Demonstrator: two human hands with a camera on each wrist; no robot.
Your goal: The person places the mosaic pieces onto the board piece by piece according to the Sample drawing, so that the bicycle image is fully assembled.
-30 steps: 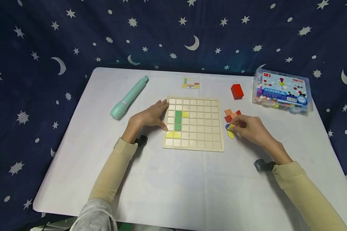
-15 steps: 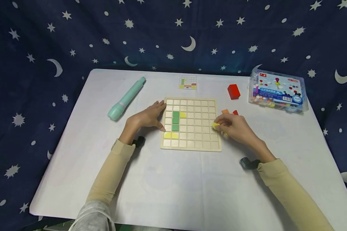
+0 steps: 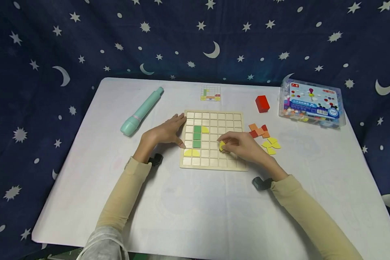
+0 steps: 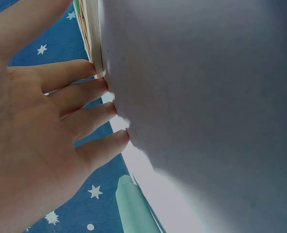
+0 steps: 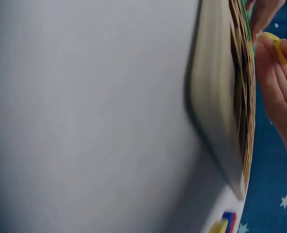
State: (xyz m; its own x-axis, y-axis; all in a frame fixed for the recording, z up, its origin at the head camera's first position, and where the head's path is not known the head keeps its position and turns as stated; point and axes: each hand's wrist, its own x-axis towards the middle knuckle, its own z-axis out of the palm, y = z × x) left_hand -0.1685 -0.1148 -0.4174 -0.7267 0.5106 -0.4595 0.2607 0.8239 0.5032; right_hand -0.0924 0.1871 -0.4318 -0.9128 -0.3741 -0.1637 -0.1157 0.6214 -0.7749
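3 green squares (image 3: 197,136) sit on the grid board (image 3: 213,163); the left hand (image 3: 163,132), fingers spread, rests at its left edge; the right hand (image 3: 245,145) pinches a yellow piece (image 3: 222,145) over it.

- Wears long tan sleeves (image 3: 121,195) on both sides
- Carries a small black device (image 3: 260,183) near each cuff (image 3: 284,185)
- Shows bunched grey fabric (image 3: 105,240) below the left sleeve

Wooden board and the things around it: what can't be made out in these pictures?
Head: part of the wooden board, hidden by the right hand.
Head: part of the yellow piece, covered by the fingers.
Head: fine pattern of the card, too small.
Left wrist: most of the wooden board, cut off by the top edge.
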